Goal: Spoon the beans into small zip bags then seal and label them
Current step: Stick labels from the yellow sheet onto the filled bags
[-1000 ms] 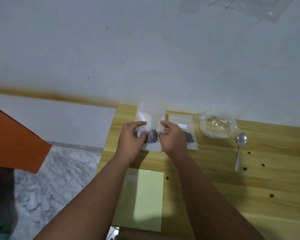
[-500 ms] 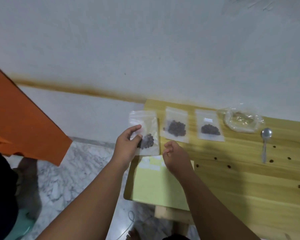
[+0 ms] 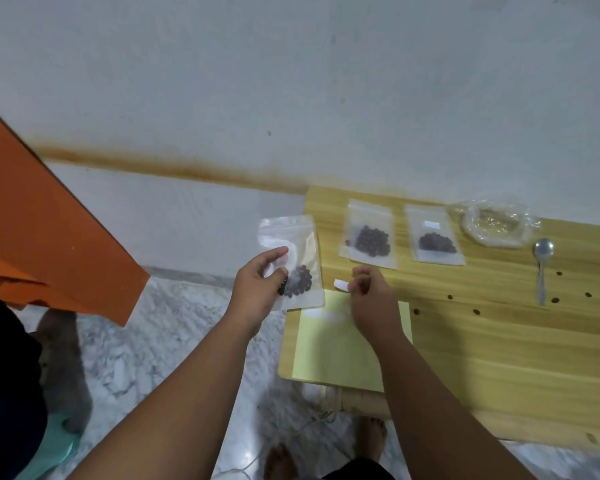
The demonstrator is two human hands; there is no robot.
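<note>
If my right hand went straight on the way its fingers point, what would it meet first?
Likely the zip bag of beans gripped by the left hand: the right hand pinches a white label aimed left at that bag's lower edge. Depth is unclear.

Three zip bags of beans are counted: the held bag [image 3: 305, 258], the middle bag [image 3: 369, 233] and the right bag [image 3: 434, 237]. One spoon [image 3: 542, 268], one white label [image 3: 340, 285], one yellow sheet [image 3: 329, 348] and one crumpled clear bag [image 3: 496, 225] are also counted.

Dim, even indoor light, cool grey cast; only faint, soft-edged shadows on the table [image 3: 499, 358]; slightly soft and grainy throughout; wide-angle bowing toward the edges
</note>
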